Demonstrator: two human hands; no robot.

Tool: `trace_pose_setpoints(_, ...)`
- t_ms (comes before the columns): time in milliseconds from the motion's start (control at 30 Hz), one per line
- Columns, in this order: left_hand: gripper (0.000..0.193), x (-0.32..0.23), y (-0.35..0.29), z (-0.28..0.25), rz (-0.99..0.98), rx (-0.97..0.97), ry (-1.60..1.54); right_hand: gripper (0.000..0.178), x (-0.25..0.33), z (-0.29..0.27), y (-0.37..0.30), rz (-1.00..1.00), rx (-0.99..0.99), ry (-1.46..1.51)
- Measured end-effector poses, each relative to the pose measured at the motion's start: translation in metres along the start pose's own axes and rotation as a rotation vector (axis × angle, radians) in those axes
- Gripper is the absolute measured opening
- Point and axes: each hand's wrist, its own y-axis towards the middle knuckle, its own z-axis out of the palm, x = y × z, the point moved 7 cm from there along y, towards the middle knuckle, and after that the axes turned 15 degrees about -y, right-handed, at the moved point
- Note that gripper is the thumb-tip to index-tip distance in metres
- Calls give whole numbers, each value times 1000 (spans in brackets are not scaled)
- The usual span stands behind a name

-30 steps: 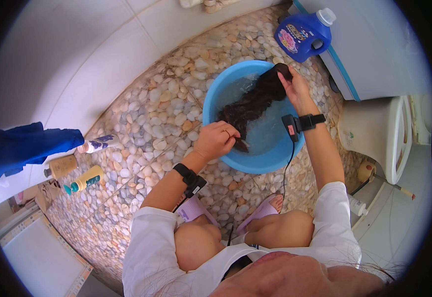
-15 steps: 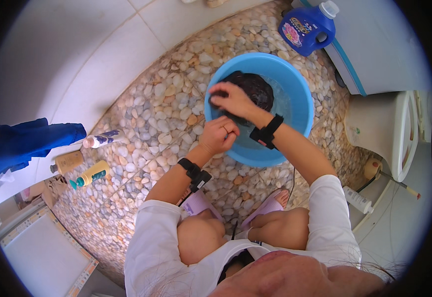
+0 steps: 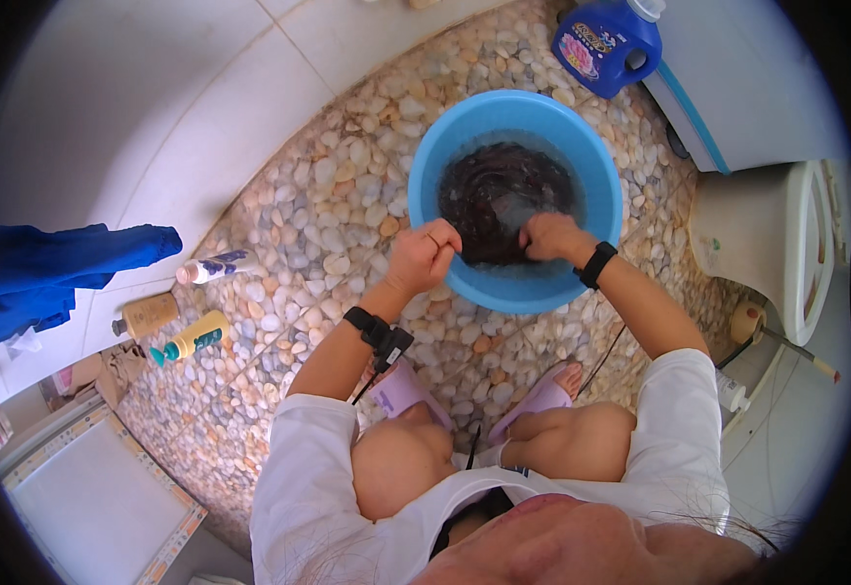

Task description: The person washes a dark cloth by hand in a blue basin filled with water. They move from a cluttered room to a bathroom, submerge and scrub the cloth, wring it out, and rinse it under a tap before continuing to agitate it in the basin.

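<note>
A round light-blue plastic basin holds water and a sodden dark brown-black cloth, spread and swirled through the water. My left hand is closed on the basin's near-left rim, a ring on one finger. Inside the basin, at the near right, my right hand is closed with its fingertips down in the dark cloth at the waterline. The fingertips are partly hidden by the water and cloth. Black straps circle both wrists, and the left one carries a small black box.
A blue detergent jug stands beyond the basin at the right. Several bottles, including a yellow pump bottle, lie at the left below hanging blue fabric. At the right is a white ceramic fixture. Pebbled floor surrounds the basin.
My right hand has moved from the basin's left side to its near right, closing its fingers. The bunched dark cloth has spread out in the water. My left hand stays at the rim.
</note>
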Motion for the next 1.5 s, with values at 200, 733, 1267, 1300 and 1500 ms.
trace_pose_setpoints(200, 14, -6, 26, -19, -45, -172, 5, 16, -24, 0, 22, -127, -57, 246)
trace_pose_setpoints(733, 44, 77, 20, -58, -683, -441, -591, 40, 118, -89, -22, -523, -607, 683)
trace_pose_setpoints(1267, 32, 41, 47, -44, -406, -162, 204, 21, -33, -1, -82, -190, -73, 130)
trace_pose_setpoints(1300, 30, 36, 46, -42, -388, -166, 236, 24, -45, -8, -75, -133, -124, 47)
trace_pose_setpoints(1500, 25, 4, 52, -11, -52, -57, 416, 38, -42, 4, -14, 57, -381, -81)
